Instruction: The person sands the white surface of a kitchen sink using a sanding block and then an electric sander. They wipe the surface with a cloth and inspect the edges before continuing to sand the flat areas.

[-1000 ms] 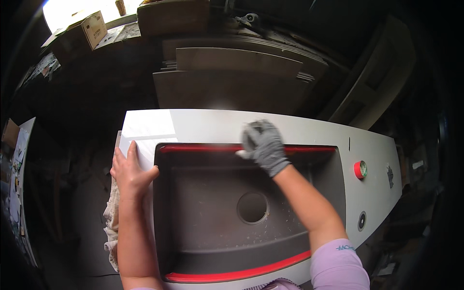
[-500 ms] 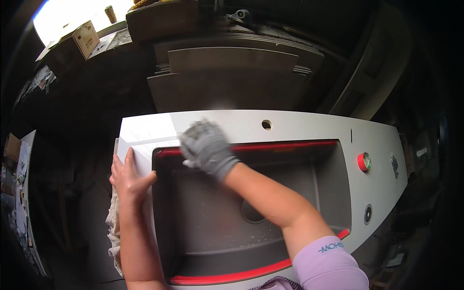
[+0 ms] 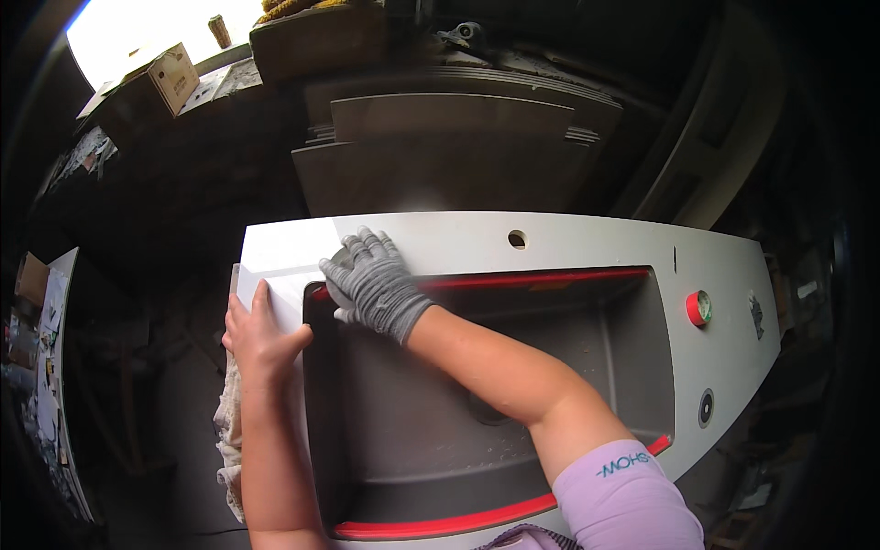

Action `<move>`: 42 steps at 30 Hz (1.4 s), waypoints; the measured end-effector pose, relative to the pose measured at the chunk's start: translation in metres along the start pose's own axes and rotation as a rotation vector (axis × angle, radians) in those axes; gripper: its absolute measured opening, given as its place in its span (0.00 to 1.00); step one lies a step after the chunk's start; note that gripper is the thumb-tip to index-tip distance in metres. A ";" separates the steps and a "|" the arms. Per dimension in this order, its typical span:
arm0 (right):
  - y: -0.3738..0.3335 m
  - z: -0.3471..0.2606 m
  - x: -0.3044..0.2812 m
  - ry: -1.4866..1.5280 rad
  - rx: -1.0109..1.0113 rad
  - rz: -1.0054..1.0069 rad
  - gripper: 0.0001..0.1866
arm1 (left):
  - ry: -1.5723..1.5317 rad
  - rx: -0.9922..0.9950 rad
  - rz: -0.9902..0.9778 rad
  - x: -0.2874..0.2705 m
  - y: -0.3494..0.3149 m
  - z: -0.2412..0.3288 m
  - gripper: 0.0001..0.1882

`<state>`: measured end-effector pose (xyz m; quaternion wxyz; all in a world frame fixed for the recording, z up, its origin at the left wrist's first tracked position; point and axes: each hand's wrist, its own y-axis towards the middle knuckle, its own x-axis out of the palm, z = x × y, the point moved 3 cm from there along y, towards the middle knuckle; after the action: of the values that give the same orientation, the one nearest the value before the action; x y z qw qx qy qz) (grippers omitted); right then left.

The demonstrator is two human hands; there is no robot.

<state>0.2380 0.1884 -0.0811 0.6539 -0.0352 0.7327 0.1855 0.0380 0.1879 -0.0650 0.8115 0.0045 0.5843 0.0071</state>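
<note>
Under the gloved right hand [image 3: 374, 286], white countertop [image 3: 449, 243], beside dark sink [image 3: 394, 426].

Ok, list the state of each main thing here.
Left hand: bare, spread at the countertop's left end
Right hand: gloved, fingers over what looks like a grey pad
Sink: set in the countertop, specks inside
Red tape: stuck along the sink's near and far edges
Tape roll: set down right of the sink
Round hole: open, beyond the sink's far edge
Cloth: crumpled, hanging at the countertop's left edge
</note>
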 end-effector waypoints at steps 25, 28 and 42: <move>-0.127 0.159 -0.049 -0.069 0.274 -0.031 0.48 | 0.006 0.033 0.095 0.010 -0.008 -0.020 0.51; -0.180 0.185 -0.089 -0.030 0.337 0.219 0.50 | -0.029 0.179 0.130 -0.037 -0.051 -0.020 0.50; -0.336 0.073 -0.057 0.797 0.394 0.173 0.50 | 0.087 0.175 0.031 0.011 -0.026 0.010 0.44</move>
<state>0.4140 -0.1114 -0.1074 0.2970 0.0827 0.9488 0.0685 0.0516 0.1624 -0.0731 0.7816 0.0841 0.6174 -0.0310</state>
